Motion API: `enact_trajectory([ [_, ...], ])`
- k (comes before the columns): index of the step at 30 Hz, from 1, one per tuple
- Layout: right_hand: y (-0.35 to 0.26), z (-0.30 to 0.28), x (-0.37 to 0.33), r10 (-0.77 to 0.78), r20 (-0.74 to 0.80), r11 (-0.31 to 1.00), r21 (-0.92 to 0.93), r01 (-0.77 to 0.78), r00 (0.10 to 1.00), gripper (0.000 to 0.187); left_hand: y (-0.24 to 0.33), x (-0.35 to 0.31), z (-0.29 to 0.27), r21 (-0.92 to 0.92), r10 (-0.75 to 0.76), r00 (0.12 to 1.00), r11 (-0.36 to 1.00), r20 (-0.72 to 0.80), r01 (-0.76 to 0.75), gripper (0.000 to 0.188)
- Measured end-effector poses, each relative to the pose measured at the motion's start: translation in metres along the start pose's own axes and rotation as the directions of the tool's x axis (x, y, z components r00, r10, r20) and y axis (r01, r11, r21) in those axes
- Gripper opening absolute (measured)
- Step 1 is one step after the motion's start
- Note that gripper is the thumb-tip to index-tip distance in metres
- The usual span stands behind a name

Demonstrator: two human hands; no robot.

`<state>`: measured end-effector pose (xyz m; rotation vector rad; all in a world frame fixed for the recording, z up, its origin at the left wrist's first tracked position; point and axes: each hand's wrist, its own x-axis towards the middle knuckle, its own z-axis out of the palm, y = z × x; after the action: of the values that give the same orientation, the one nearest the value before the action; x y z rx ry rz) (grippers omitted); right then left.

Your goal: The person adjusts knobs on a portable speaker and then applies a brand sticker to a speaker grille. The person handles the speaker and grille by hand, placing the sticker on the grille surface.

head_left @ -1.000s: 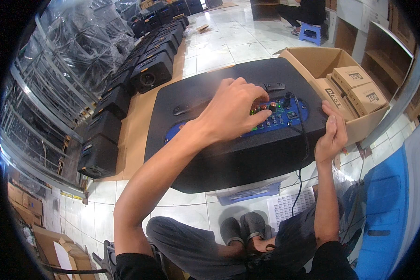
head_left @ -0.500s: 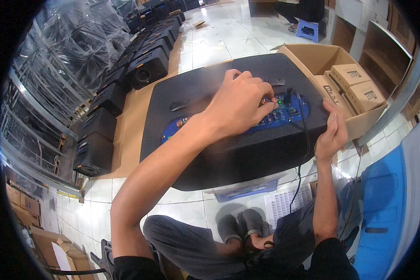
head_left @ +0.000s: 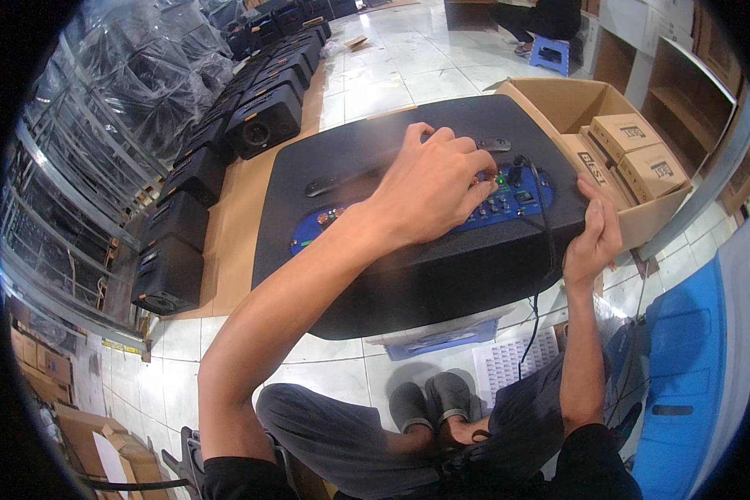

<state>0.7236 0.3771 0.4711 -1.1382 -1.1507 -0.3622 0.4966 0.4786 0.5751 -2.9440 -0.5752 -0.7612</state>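
A large black speaker cabinet lies in front of me, a blue control panel with knobs and a small green light set into its top. Reaching across the panel, my left hand has its thumb and fingers closed around a knob whose body they mostly hide. My right hand grips the cabinet's right edge. A black cable plugs into the panel near its right end and hangs over the front side. Dark grips flank the far side of the panel, partly behind my left arm.
An open cardboard carton holding smaller boxes stands against the right far corner. Several black speakers line a cardboard strip on the left, beside a metal rack. A blue plastic piece is at my right. Beyond, a person sits by a blue stool.
The cabinet has shifted very slightly, its panel a little farther from me. My left fingers stay at the knob with a small change of pose; my right hand keeps its place.
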Motion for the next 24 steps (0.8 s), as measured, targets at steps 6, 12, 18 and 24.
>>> enact_trajectory([
  [6,-0.0009,0.0004,0.0,0.033,-0.004,0.999,0.011,-0.033,0.999,0.03,0.0049,0.0003,0.0016,0.124,0.008,1.0,0.992,-0.008,-0.007,0.024],
  [12,-0.0019,0.0008,0.0002,0.021,-0.007,1.0,0.014,-0.021,1.0,0.03,0.0024,0.0003,0.0011,0.006,-0.046,0.998,0.999,-0.042,0.046,0.024],
  [18,0.0007,0.0007,-0.0004,0.021,-0.014,1.0,0.002,-0.021,1.0,0.031,0.0027,0.0,0.0009,0.102,0.038,0.997,0.994,-0.062,-0.032,0.022],
  [24,0.0006,0.0,0.0002,0.019,-0.004,0.999,-0.028,-0.019,1.0,0.03,0.0062,-0.0001,-0.0023,0.069,-0.064,0.998,0.996,0.005,0.064,0.021],
])
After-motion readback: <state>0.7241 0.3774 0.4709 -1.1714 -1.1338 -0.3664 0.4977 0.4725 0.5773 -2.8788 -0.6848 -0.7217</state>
